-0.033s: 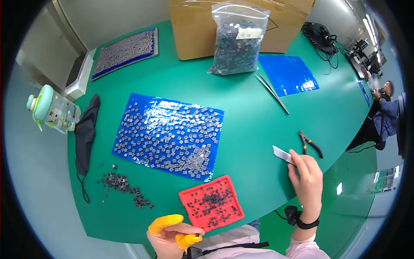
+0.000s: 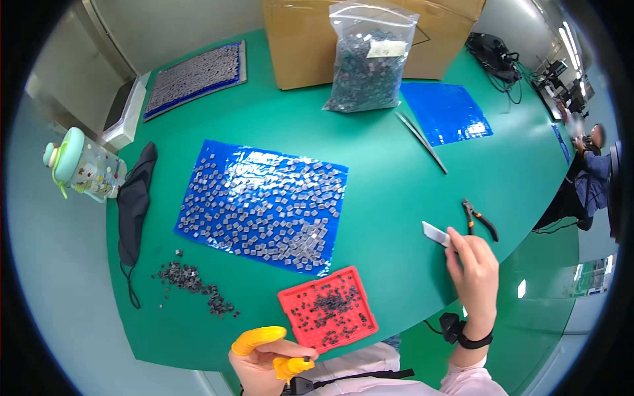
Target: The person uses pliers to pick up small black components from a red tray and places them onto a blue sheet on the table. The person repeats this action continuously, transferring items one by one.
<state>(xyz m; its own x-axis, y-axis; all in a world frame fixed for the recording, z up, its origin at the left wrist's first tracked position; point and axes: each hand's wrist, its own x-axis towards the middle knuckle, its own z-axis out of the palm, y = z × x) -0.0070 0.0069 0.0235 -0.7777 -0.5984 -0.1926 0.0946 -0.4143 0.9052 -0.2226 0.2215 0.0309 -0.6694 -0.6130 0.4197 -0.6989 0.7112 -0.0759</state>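
My left hand (image 2: 261,362), with yellow finger cots on two fingers, is closed at the front edge beside a red tray (image 2: 288,301). A small dark piece (image 2: 307,359) shows at its yellow fingertip. Many tiny black parts (image 2: 333,305) lie scattered in the tray. At the right, my right hand (image 2: 474,269) pinches a flat silver-grey strip (image 2: 436,234), tilted over the green table. Orange-and-black nippers (image 2: 477,216) rest just beyond that hand. Left of centre, a blue sheet (image 2: 221,150) bears many small, square grey pieces, clustered thickest at its near right corner.
Loose dark pieces (image 2: 188,278) form a pile at the left, near a black strap-like pouch (image 2: 134,204) and a bottle (image 2: 92,168). Farther back stand a filled zip bag (image 2: 365,82) and a cardboard box (image 2: 300,53). Tweezers (image 2: 422,142) lie beside another blue sheet (image 2: 449,112).
The whole view has shifted slightly, so everything appears a little farther right. Both hands keep the same grips and positions over the table.
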